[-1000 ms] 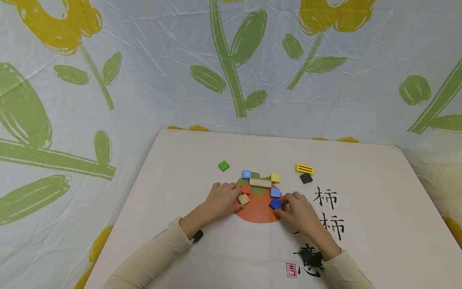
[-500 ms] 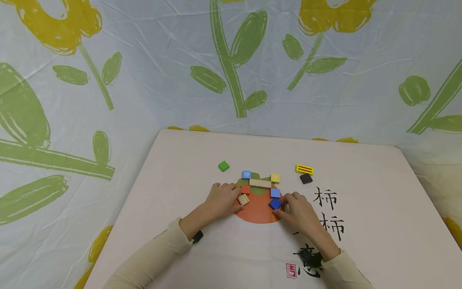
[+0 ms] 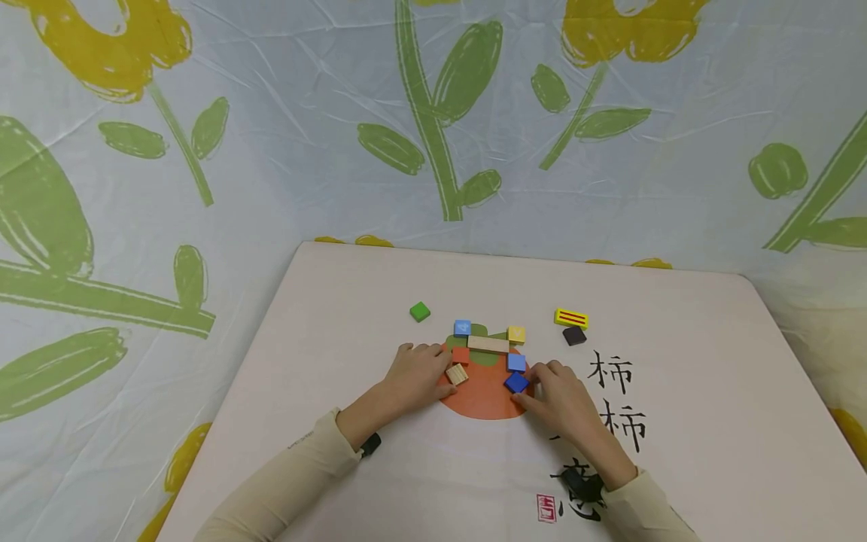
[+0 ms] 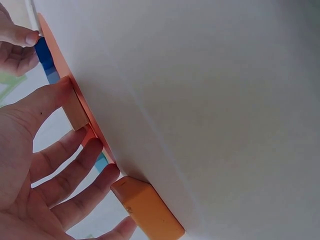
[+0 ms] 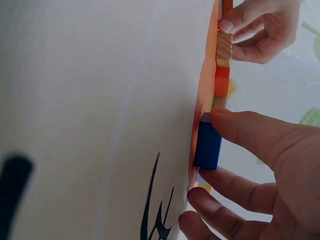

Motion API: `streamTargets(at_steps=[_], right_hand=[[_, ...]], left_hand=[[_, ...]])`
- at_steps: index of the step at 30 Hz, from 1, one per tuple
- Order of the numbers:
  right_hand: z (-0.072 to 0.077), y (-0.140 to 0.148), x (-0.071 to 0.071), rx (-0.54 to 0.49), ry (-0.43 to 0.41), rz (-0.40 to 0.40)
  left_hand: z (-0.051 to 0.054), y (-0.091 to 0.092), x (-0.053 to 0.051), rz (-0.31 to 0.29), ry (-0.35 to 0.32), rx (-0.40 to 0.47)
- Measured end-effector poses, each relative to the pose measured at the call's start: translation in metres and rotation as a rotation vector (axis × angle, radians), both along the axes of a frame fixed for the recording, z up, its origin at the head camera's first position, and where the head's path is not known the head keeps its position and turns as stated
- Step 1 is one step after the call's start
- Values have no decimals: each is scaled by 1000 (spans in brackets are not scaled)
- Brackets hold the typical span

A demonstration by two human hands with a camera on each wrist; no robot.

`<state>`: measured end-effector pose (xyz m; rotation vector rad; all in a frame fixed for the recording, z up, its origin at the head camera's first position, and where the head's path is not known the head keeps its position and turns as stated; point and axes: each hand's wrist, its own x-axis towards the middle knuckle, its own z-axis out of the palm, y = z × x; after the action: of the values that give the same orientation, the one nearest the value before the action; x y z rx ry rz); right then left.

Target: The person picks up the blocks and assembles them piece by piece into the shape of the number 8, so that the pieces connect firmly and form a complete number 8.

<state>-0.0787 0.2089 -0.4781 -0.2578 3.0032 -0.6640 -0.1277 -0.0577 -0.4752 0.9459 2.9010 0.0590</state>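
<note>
My left hand (image 3: 420,374) pinches a striped wooden block (image 3: 457,374) between thumb and forefinger. An orange block (image 4: 150,210) lies by its outer fingertips in the left wrist view; the hand hides it in the head view. My right hand (image 3: 562,395) holds a dark blue block (image 3: 517,383) at opposite ends with thumb and forefinger. Behind the wooden block is a red block (image 3: 461,355); behind the dark blue one, a light blue block (image 3: 517,362). Farther back, a pale wooden plank (image 3: 488,344) lies between a blue numbered block (image 3: 463,327) and a yellow block (image 3: 517,333).
The blocks sit on an orange fruit print (image 3: 484,406) on the pale table mat (image 3: 711,361). A green block (image 3: 420,311) lies at back left. Back right are a yellow block with red stripes (image 3: 572,317) and a black block (image 3: 574,335). Flowered cloth (image 3: 305,135) surrounds the table.
</note>
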Motion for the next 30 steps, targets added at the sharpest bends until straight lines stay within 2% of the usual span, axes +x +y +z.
streamTargets(at_steps=[19, 23, 27, 30], right_hand=[[-1, 0, -1, 18, -9, -1], [-1, -1, -1, 25, -10, -1], [0, 0, 0, 23, -6, 0], [0, 0, 0, 21, 5, 1]], left_hand=[[-3, -1, -1, 8, -18, 2], [0, -3, -1, 3, -23, 11], [7, -11, 0, 10, -14, 69], [13, -23, 1, 41, 5, 144]])
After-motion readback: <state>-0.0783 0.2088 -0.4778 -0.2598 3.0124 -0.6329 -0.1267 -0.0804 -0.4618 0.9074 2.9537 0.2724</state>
